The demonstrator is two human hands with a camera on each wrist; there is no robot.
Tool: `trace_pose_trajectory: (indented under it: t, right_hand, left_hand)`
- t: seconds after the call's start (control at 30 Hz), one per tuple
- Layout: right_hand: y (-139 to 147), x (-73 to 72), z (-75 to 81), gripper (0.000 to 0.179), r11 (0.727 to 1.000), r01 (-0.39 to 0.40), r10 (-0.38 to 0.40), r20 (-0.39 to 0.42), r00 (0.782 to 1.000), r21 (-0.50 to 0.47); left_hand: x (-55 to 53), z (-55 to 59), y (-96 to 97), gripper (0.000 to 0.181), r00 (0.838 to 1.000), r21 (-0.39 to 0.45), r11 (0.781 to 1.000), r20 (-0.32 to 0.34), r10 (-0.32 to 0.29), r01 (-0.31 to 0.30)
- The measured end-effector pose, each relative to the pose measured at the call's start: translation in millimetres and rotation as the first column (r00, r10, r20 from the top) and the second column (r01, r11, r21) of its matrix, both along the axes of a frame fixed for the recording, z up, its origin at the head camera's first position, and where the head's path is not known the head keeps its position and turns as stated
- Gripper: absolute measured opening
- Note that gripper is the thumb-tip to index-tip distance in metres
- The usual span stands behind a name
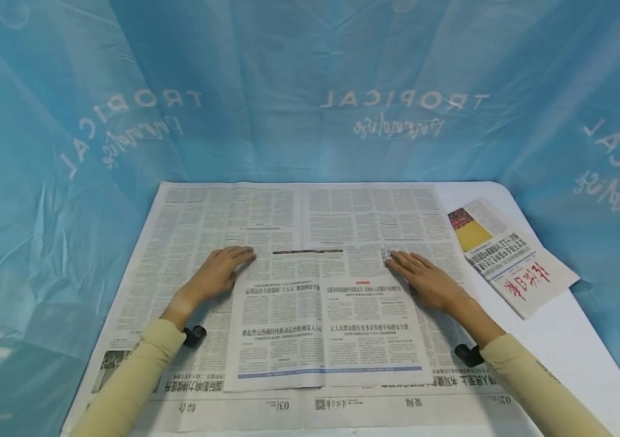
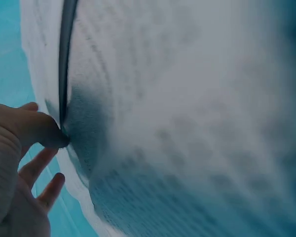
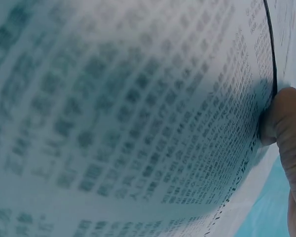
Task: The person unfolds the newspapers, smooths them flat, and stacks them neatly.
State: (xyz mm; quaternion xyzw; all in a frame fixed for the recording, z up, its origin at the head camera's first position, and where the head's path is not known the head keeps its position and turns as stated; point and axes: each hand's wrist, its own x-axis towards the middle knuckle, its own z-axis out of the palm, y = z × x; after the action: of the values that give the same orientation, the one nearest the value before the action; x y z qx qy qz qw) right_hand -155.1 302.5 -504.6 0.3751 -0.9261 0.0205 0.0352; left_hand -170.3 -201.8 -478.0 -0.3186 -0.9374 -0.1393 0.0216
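A smaller folded-open newspaper (image 1: 283, 358), printed in columns with a blue strip along its near side, lies on larger spread newspaper sheets (image 1: 190, 206). My left hand (image 1: 210, 279) is at its upper left edge, thumb against the paper's margin. In the left wrist view, the thumb (image 2: 52, 134) meets the sheet's edge beside a dark gap, fingers just beyond. At the upper right edge, my right hand (image 1: 430, 282) holds the paper's side, its fingers over the print. The right wrist view shows that thumb (image 3: 281, 116) at the edge; the other fingers are hidden there.
Another folded newspaper (image 1: 528, 273) with red lettering lies at the right on the white table (image 1: 588, 340). Blue plastic sheeting (image 1: 310, 73) with white lettering hangs behind and along both sides. Dark wrist cameras (image 1: 195, 335) sit by the cuffs.
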Motion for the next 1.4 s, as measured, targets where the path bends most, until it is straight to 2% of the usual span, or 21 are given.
trace_pose_trajectory:
  t: [0.17, 0.4, 0.63, 0.9, 1.0, 1.17, 1.4]
  right_hand:
    - [-3, -0.9, -1.5, 0.067, 0.998, -0.051, 0.051, -0.013, 0.999, 0.022]
    - [-6, 1.4, -1.7, 0.066, 0.998, -0.009, 0.005, 0.053, 0.999, 0.070]
    - [-8, 2.3, -0.1, 0.070, 1.000, 0.024, -0.026, 0.079, 0.997, 0.021]
    - [-8, 2.3, -2.7, 0.074, 1.000, 0.018, -0.018, 0.049, 0.999, 0.015]
    - [-8, 2.7, -1.3, 0.075, 0.999, 0.031, -0.033, 0.069, 0.997, 0.029]
    - [-9, 2.8, -0.3, 0.071, 0.999, 0.031, -0.033, 0.087, 0.996, 0.030]
    - [-10, 2.7, -2.8, 0.070, 0.999, 0.034, -0.037, 0.092, 0.995, 0.033]
  left_hand:
    - [5.8, -2.2, -4.3, 0.058, 0.998, -0.048, 0.997, -0.031, -0.055, 0.053]
    - [9.5, -3.0, -5.3, 0.055, 0.992, -0.147, 0.986, -0.090, -0.089, 0.075]
    - [8.6, -5.5, -4.3, 0.050, 0.966, -0.228, 0.969, -0.215, -0.144, 0.094]
    - [8.2, -4.5, -1.4, 0.048, 0.952, -0.269, 0.959, -0.260, -0.160, 0.088]
    - [8.9, -3.9, -1.0, 0.049, 0.955, -0.282, 0.956, -0.250, -0.156, 0.083]
    - [11.1, -2.8, -1.2, 0.054, 0.976, -0.289, 0.955, -0.177, -0.129, 0.074]
    - [11.8, 0.6, -2.5, 0.050, 0.996, -0.174, 0.982, -0.031, -0.086, 0.079]
